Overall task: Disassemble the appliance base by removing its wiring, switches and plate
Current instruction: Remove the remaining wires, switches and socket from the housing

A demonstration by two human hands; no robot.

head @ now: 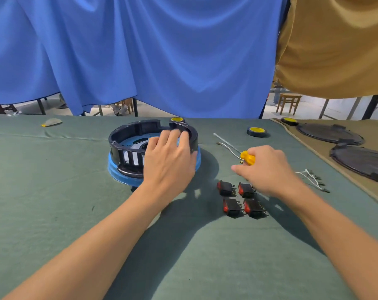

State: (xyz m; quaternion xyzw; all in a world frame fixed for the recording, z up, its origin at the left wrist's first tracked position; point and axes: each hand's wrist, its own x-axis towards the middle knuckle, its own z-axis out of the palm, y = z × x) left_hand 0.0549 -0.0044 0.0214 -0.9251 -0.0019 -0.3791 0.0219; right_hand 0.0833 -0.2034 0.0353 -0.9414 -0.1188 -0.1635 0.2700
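My left grip (170,156) lies palm-down on the appliance base (127,148), fingers spread and nearly straight over its rim at 2 o'clock, forearm stretched forward. My right grip (268,169) is curled round a yellow-handled tool (247,158), knuckles up. Four switches (241,199) lie on the surface (53,213) at its 7 o'clock, loose wires (311,178) at its 3 o'clock. The base stands at my 11 o'clock.

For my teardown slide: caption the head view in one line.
Left hand rests on the black appliance base; right hand grips a yellow screwdriver beside four loose red rocker switches.
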